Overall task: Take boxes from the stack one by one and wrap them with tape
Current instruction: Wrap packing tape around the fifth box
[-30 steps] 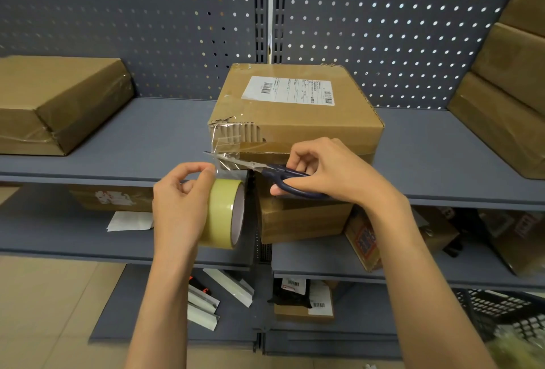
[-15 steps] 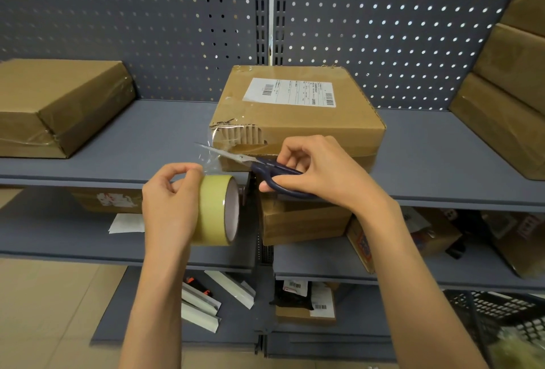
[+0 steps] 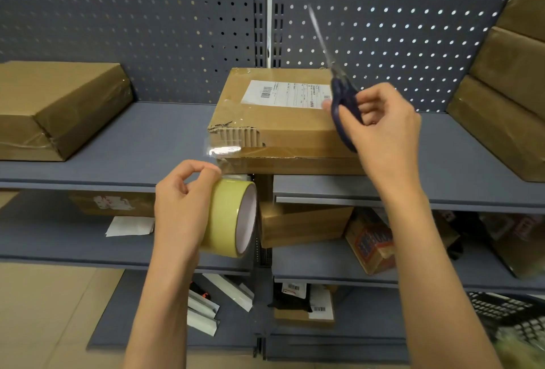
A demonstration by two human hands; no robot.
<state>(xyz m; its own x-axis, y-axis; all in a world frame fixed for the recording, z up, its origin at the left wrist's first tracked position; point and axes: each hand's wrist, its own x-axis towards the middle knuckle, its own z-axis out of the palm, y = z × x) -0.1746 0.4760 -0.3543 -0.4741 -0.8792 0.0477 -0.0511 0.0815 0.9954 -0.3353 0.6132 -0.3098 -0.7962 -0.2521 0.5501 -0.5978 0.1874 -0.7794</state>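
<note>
Cardboard box with a white label is sitting at the front edge of the grey shelf, torn corner facing out; bare shelf is lying open at 9 and 3 o'clock. Left hand is curling around the yellow tape roll, thumb and forefinger pinching its loose end, at 7 o'clock just below the box corner. Right hand is gripping blue-handled scissors, blades pointing to 11 o'clock, over the box's right end.
</note>
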